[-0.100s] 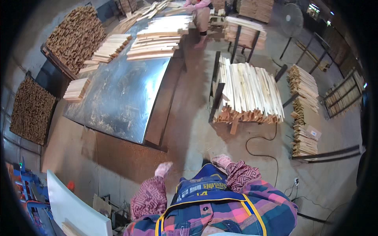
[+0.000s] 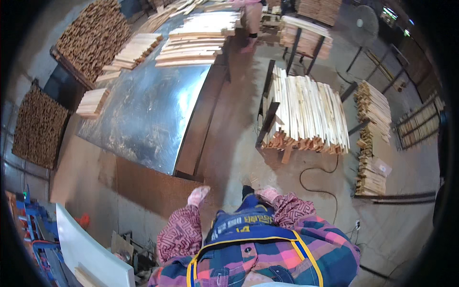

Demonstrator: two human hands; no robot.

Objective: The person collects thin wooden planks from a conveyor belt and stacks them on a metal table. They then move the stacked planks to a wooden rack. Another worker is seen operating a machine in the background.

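As a moment ago, both gloved hands (image 2: 198, 195) (image 2: 267, 193) empty, loosely open, near the metal-topped table (image 2: 148, 115).

pink knitted gloves on left hand (image 2: 198, 195) and right hand (image 2: 267, 193) | maroon-pink maze-patterned sleeves (image 2: 179, 234) | pink-blue-green plaid apron (image 2: 267, 258), yellow-piped | silver-grey sheet-metal table (image 2: 148, 115) | pale cream wooden slat stack (image 2: 308, 112) | brown concrete floor (image 2: 229, 143)

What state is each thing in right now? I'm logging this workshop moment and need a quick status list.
left hand: gloved, empty, held near the brown table edge.
right hand: gloved, empty, above the floor.
metal sheet: lying flat on the table, dusty.
wood strips: stacked on a rack, ends uneven.
fan: standing; running or not, cannot tell.
cable: loose, curled on the floor.
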